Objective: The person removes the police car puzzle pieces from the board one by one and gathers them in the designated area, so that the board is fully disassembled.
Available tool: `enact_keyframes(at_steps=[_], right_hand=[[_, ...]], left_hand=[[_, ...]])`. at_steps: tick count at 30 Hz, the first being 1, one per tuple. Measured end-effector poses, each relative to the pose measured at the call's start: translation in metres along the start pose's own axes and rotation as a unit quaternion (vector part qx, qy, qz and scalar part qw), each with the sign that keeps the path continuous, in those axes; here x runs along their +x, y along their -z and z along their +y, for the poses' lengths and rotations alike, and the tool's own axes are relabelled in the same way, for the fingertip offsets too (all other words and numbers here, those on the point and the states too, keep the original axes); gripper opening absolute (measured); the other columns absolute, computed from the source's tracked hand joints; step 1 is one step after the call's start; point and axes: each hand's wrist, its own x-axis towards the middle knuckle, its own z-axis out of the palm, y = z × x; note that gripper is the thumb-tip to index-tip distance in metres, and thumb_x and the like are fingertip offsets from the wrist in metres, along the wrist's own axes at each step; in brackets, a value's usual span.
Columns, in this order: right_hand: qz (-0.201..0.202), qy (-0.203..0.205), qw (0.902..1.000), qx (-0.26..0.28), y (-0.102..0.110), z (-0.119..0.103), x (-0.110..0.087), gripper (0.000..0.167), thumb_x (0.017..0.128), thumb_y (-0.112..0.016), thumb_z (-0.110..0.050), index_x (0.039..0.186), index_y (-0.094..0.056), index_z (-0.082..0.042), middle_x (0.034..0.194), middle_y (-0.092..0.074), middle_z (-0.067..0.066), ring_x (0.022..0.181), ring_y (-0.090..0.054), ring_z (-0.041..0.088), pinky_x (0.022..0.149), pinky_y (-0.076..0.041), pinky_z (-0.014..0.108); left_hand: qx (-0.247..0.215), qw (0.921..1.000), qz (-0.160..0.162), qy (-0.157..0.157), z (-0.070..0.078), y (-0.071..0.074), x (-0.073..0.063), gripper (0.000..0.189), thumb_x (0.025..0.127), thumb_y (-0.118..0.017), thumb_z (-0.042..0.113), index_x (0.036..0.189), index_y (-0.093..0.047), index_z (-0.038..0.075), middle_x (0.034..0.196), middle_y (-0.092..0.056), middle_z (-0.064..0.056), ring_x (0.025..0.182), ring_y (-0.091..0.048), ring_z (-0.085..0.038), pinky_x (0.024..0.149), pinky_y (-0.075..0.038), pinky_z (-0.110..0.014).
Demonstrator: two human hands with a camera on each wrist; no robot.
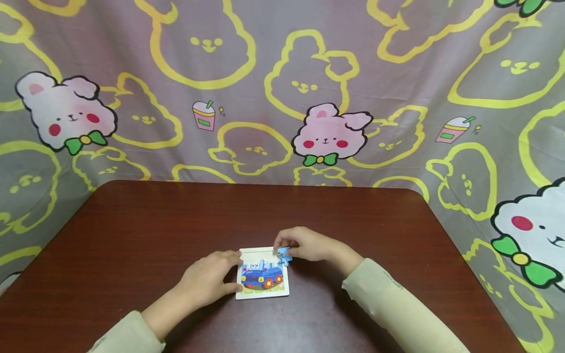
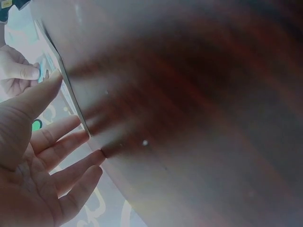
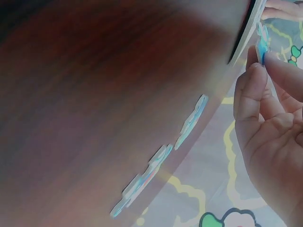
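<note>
Puzzle tray [image 1: 265,296]: lying flat on the brown table [image 1: 176,215], at 6 o'clock in the head view. Its pale rim is framing a picture of a blue car with eyes and red-and-yellow wheels; toward 12 o'clock the pale backing is showing bare.

Blue puzzle piece [image 1: 284,256]: overlapping the tray's corner at 1 o'clock in the head view. Contact with the tray: cannot tell.

Right hand [image 1: 309,243]: grasping the blue piece, pinching it between thumb and fingers, and reaching in from the 2 o'clock side.

Left hand [image 1: 207,279]: not gripping; its fingers are extending fairly straight, with thumb and fingertips touching the tray's edge at 9 o'clock.

Right wrist view: a loose piece [image 3: 191,122] is lying on the table toward 4 o'clock; a longer stepped strip [image 3: 144,178] is lying at 6 o'clock. Whether the strip is one piece or several, cannot tell.

Outward: pale green sleeves [image 1: 397,299] are covering both forearms. A grey cloth [image 1: 247,108] printed with cartoon animals is hanging beyond the table, at 12 o'clock.
</note>
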Motion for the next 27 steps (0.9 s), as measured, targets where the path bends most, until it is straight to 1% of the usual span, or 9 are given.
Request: enact_keyframes(at_steps=[5, 10, 16, 18, 22, 23, 27], right_hand=[[0.002, -0.006, 0.9999, 0.01, 0.003, 0.005, -0.007, 0.02, 0.093, -0.064, 0.002, 0.107, -0.068, -0.012, 0.088, -0.068, -0.001, 0.079, -0.059, 0.009, 0.077, -0.051, 0.024], [0.009, -0.019, 0.9997, 0.014, 0.008, 0.009, -0.015, 0.02, 0.094, -0.063, 0.001, 0.109, -0.068, -0.012, 0.087, -0.068, -0.002, 0.081, -0.06, 0.009, 0.079, -0.051, 0.026], [0.028, -0.008, 0.9995, 0.015, 0.014, 0.014, -0.024, 0.019, 0.093, -0.064, 0.002, 0.109, -0.067, -0.009, 0.087, -0.07, -0.001, 0.08, -0.059, 0.007, 0.077, -0.051, 0.025], [0.032, -0.007, 0.9993, 0.02, 0.016, 0.016, -0.028, 0.019, 0.093, -0.064, 0.003, 0.109, -0.066, -0.008, 0.089, -0.07, 0.001, 0.082, -0.06, 0.008, 0.08, -0.052, 0.026], [0.035, -0.019, 0.9986, 0.034, 0.02, 0.02, -0.034, 0.02, 0.093, -0.063, 0.002, 0.112, -0.066, -0.007, 0.094, -0.07, 0.003, 0.086, -0.061, 0.01, 0.085, -0.053, 0.027], [0.036, -0.02, 0.9984, 0.038, 0.021, 0.021, -0.035, 0.021, 0.093, -0.063, 0.003, 0.112, -0.066, -0.006, 0.094, -0.07, 0.004, 0.085, -0.06, 0.01, 0.083, -0.053, 0.026], [0.042, -0.024, 0.998, 0.04, 0.025, 0.025, -0.041, 0.021, 0.094, -0.061, 0.003, 0.113, -0.065, -0.005, 0.091, -0.068, 0.004, 0.077, -0.058, 0.01, 0.069, -0.051, 0.024]], left_hand=[[0.001, 1.0, 0.001, -0.001, 0.0, 0.0, -0.001, 0.054, 0.073, -0.088, 0.036, 0.116, -0.071, 0.008, 0.135, -0.065, -0.008, 0.123, -0.062, -0.029, 0.098, -0.052, -0.049], [0.002, 1.0, -0.001, 0.006, 0.0, 0.001, -0.001, 0.054, 0.073, -0.088, 0.036, 0.117, -0.071, 0.008, 0.136, -0.064, -0.008, 0.123, -0.061, -0.029, 0.099, -0.052, -0.049], [0.002, 1.0, -0.001, 0.005, 0.001, 0.001, -0.001, 0.054, 0.073, -0.087, 0.036, 0.116, -0.071, 0.008, 0.135, -0.064, -0.008, 0.123, -0.062, -0.029, 0.098, -0.052, -0.049], [0.002, 1.0, 0.0, 0.003, 0.001, 0.001, 0.0, 0.054, 0.073, -0.087, 0.036, 0.116, -0.071, 0.008, 0.135, -0.065, -0.008, 0.123, -0.062, -0.029, 0.098, -0.052, -0.049], [0.002, 1.0, 0.002, 0.003, 0.001, 0.001, -0.001, 0.054, 0.073, -0.088, 0.036, 0.116, -0.071, 0.008, 0.135, -0.065, -0.008, 0.123, -0.062, -0.029, 0.099, -0.052, -0.049], [0.002, 1.0, 0.002, 0.003, 0.001, 0.001, -0.001, 0.054, 0.073, -0.088, 0.036, 0.116, -0.071, 0.008, 0.136, -0.064, -0.008, 0.123, -0.062, -0.029, 0.099, -0.052, -0.049], [0.004, 1.0, -0.001, 0.003, 0.0, 0.001, 0.0, 0.054, 0.073, -0.087, 0.036, 0.117, -0.071, 0.008, 0.136, -0.064, -0.008, 0.124, -0.061, -0.029, 0.099, -0.052, -0.049]])
